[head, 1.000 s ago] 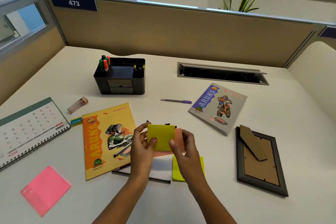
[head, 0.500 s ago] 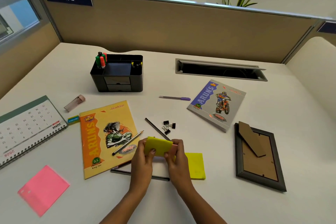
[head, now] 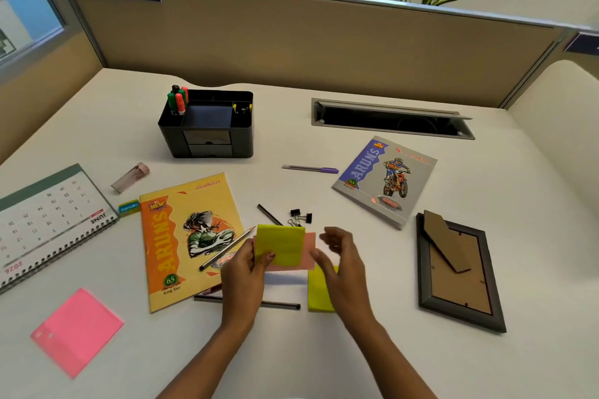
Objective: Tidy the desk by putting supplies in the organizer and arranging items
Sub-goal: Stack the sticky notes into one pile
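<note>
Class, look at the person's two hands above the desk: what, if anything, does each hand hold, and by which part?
The left hand pinches the yellow sticky notes, with a salmon pad behind, at their lower left corner. The right hand is open and holds nothing.

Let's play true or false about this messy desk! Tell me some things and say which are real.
1. The left hand holds yellow and peach sticky notes. True.
2. The right hand is gripping the purple pen. False: the pen lies alone on the desk, and the right hand is open beside the notes.
3. Markers stand in the black organizer. True.
4. The picture frame stands upright. False: it lies face down, back showing.
5. The pink pad is inside the organizer. False: it lies on the desk, near the left front.
</note>
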Available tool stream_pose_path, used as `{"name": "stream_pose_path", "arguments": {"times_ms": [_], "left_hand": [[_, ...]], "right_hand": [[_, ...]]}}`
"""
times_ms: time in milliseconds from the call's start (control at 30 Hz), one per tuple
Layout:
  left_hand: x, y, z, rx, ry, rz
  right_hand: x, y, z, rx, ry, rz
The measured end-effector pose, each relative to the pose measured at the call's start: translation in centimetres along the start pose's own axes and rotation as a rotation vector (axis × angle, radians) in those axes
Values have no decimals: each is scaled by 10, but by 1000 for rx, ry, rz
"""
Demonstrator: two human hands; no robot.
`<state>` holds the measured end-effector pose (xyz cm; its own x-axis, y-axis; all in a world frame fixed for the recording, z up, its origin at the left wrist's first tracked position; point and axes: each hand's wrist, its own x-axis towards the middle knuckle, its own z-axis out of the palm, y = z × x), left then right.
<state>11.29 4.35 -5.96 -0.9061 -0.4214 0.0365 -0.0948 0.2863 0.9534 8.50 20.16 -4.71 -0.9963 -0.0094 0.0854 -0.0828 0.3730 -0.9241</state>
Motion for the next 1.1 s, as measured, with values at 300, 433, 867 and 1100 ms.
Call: {"name": "stream_pose_path", "arguments": {"times_ms": [300, 433, 867, 1100], "left_hand": [[5, 3, -10, -116, 9, -65], [3, 3, -11, -130, 6, -84], [-11, 15, -15, 90, -53, 109], [-19, 25, -10, -24, 2, 39]], "right_hand": [[-6, 20, -45, -860, -423, 124], [-7, 20, -45, -942, -396, 209], [-7, -31, -36, -186, 46, -81], [-20, -45, -2, 194, 111, 47]]}}
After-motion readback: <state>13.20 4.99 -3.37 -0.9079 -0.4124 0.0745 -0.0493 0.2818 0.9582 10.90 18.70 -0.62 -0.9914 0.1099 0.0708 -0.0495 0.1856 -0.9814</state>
